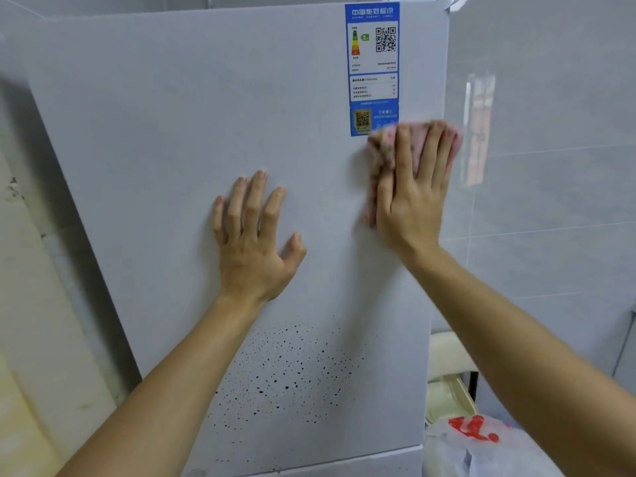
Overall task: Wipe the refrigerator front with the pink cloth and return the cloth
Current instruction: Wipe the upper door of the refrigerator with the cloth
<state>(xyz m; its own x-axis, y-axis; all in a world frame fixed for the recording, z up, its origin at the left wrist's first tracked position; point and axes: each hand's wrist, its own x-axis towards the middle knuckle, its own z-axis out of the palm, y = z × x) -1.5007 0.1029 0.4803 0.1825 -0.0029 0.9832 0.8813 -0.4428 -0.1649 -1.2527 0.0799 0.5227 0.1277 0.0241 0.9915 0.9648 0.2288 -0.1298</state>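
Under the right hand (pixel 409 201), the pink cloth (pixel 419 146) lies mostly hidden

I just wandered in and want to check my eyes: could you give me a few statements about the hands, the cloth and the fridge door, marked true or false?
1. The right hand presses the pink cloth against the refrigerator door. True.
2. The left hand holds a second cloth. False: it lies flat and bare on the door.
3. The cloth is at the blue label's lower edge. True.
4. The black specks are above both hands. False: they are lower down, below the left hand.
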